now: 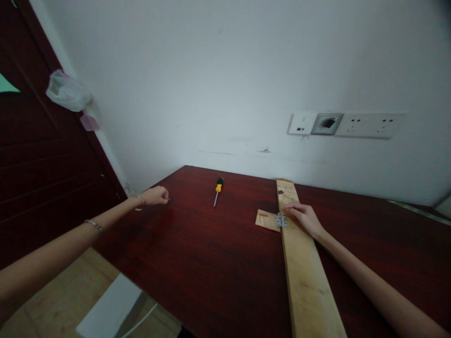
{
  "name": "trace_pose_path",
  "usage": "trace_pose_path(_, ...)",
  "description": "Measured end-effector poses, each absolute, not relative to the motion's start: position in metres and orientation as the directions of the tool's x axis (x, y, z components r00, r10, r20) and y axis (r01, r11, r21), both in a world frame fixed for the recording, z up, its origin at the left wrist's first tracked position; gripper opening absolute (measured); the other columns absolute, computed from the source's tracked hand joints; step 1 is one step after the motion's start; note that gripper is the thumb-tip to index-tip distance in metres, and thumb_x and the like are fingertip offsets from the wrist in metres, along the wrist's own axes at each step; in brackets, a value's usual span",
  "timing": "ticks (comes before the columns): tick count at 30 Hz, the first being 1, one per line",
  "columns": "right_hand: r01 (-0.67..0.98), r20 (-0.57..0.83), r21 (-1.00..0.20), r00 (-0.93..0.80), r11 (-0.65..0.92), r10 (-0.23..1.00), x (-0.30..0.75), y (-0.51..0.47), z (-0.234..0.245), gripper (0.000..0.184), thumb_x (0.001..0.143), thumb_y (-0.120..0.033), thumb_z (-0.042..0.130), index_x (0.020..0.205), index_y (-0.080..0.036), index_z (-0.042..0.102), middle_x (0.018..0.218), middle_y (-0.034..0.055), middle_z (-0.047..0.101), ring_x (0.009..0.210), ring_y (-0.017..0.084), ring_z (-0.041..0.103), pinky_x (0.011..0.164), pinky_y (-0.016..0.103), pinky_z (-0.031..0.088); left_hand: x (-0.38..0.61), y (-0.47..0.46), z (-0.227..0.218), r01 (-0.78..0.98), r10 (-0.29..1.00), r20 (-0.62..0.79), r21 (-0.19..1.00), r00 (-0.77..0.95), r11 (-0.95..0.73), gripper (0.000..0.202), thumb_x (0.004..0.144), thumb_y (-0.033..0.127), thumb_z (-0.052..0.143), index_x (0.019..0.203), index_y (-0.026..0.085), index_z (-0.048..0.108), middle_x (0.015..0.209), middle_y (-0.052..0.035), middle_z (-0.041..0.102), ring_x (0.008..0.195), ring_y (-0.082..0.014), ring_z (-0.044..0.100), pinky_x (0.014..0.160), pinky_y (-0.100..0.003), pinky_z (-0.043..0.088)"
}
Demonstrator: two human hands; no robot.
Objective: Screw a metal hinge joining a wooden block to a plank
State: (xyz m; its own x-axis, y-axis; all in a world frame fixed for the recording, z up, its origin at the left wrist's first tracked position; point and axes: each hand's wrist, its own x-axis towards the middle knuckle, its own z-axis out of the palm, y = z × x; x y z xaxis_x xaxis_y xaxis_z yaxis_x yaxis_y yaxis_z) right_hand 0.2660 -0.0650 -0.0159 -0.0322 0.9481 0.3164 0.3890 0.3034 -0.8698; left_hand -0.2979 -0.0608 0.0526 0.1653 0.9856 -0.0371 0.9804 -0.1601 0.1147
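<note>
My left hand (157,195) is closed in a fist over the left part of the table, and a tiny thin tip, too small to name, shows at its fingers. My right hand (306,218) rests on a long wooden board (306,272), its fingers stretched out just beside a metal hinge (282,220). That hinge lies across the seam between the long board and a short wooden piece (267,220). Between my hands, farther back, lies a screwdriver (219,188) with a black and yellow handle, its shaft pointing toward me.
The dark red table (218,263) stands against a white wall with sockets (369,125). A plastic bag (68,93) hangs by the door (38,155) at left. Below the table's left edge are a white box (111,307) and a white cable (139,321).
</note>
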Motion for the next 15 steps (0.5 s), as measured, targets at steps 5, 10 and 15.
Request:
trace_pose_path(5, 0.372, 0.325, -0.876, -0.015, 0.307, 0.946, 0.266, -0.064, -0.016, 0.024, 0.066, -0.035, 0.059, 0.069, -0.018, 0.075, 0.075, 0.0054, 0.073, 0.074, 0.024, 0.063, 0.070, 0.034, 0.046, -0.233, -0.024, 0.059, 0.854, 0.900, 0.228, 0.296, 0.371, -0.427, 0.021, 0.070, 0.035, 0.055, 0.070, 0.015, 0.062, 0.072, -0.0033, 0.063, 0.066, -0.0150, 0.056, 0.064, -0.024, 0.042)
trace_pose_path(10, 0.356, 0.334, -0.879, -0.018, 0.318, 0.943, 0.266, -0.062, -0.018, 0.023, 0.067, -0.034, 0.058, 0.070, -0.018, 0.075, 0.077, 0.0058, 0.073, 0.072, 0.023, 0.062, 0.067, 0.033, 0.046, -0.140, 0.005, 0.066, 0.673, 0.775, 0.414, 0.395, 0.477, -0.625, 0.016, 0.073, 0.030, 0.057, 0.070, 0.015, 0.062, 0.072, -0.0025, 0.061, 0.065, -0.0125, 0.055, 0.062, -0.023, 0.042)
trace_pose_path(15, 0.342, 0.347, -0.879, -0.022, 0.334, 0.937, 0.264, -0.062, -0.017, 0.022, 0.068, -0.031, 0.057, 0.072, -0.019, 0.075, 0.082, 0.0056, 0.074, 0.080, 0.024, 0.064, 0.077, 0.036, 0.047, -0.057, 0.013, 0.072, 0.476, 0.647, 0.531, 0.438, 0.547, -0.763, 0.011, 0.074, 0.023, 0.057, 0.069, 0.014, 0.062, 0.073, -0.0021, 0.059, 0.065, -0.0108, 0.054, 0.061, -0.021, 0.043)
